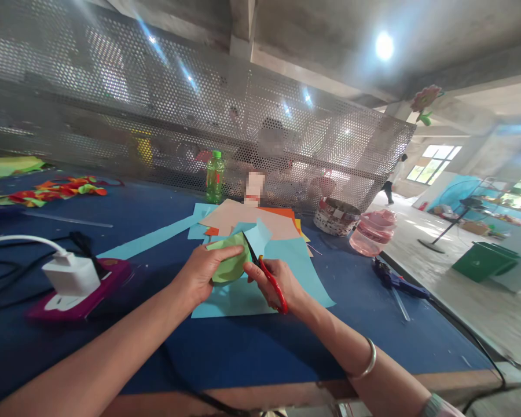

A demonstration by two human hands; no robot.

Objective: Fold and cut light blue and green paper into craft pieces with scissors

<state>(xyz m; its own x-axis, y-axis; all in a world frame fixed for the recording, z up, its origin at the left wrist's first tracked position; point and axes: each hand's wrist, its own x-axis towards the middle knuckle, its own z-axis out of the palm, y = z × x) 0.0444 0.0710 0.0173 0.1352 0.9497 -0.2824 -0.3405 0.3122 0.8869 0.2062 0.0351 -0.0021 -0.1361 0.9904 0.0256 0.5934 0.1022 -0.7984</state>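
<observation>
My left hand (202,272) is closed on a piece of green paper (229,263), thumb lying across its top. Red-handled scissors (272,282) are gripped in my right hand (278,285), their dark blades pointing up and left at the green paper's right edge. Whether the blades are cutting into it I cannot tell. Just behind the blades is a light blue paper piece (259,233). Under both hands lies a large light blue sheet (301,278), with pinkish paper (269,223) and orange paper (282,214) beyond it.
A purple power strip (117,275) with a white charger stands left. Behind are a green bottle (215,179) and a perforated metal panel (178,116). To the right are a basket (336,217), a pink jug (373,231) and a blue glue gun (399,281) near the table edge.
</observation>
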